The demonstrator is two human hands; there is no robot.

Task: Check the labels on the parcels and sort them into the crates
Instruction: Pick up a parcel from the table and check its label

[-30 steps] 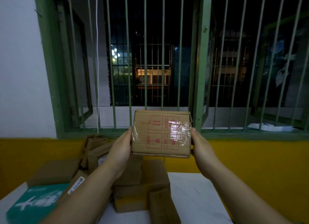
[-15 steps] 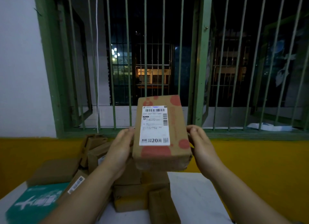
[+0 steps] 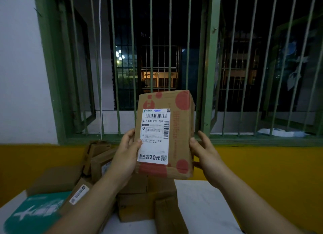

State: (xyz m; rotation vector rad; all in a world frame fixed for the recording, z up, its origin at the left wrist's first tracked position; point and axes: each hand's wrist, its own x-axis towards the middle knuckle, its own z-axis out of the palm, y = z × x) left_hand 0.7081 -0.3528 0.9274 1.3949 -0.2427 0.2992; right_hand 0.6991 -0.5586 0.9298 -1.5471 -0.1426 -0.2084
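A second ago the parcel (image 3: 174, 129) showed its taped face with red handling symbols; it has since been turned so its white shipping label (image 3: 154, 136) faces the camera, long side upright. The left hand (image 3: 125, 157) now has its thumb on the label's edge, and the right hand (image 3: 204, 151) has shifted lower along the right side.

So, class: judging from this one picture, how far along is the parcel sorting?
Done: nothing sorted shows; no crate is in view. In hand: left hand and right hand hold one parcel, its label facing the camera. Left: the pile of parcels on the table.
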